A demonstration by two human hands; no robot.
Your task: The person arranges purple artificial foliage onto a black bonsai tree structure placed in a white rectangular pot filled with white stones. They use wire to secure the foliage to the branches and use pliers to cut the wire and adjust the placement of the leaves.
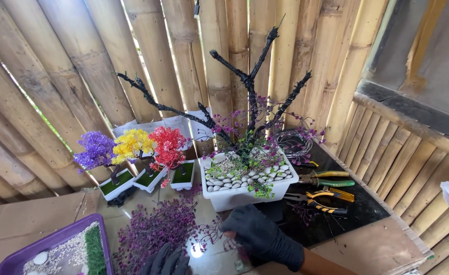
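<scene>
Gloves cover both hands. The right hand (262, 235) rests palm down, fingers loosely spread and gripping nothing, just before the white rectangular planter (245, 196) holding the black wire tree (250, 86). The left hand (166, 260) shows only its fingertips at the lower edge, beside the purple foliage pile (153, 229); its grip cannot be told. Pliers (320, 198) lie right of the planter, near the bamboo wall (387, 158). A purple tray (36, 244) sits left.

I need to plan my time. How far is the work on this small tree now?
Done: black trunk stands in the white pot with pebbles. In hand: right hand and left hand rest by loose purple sprigs. Left: upper branches are bare.
</scene>
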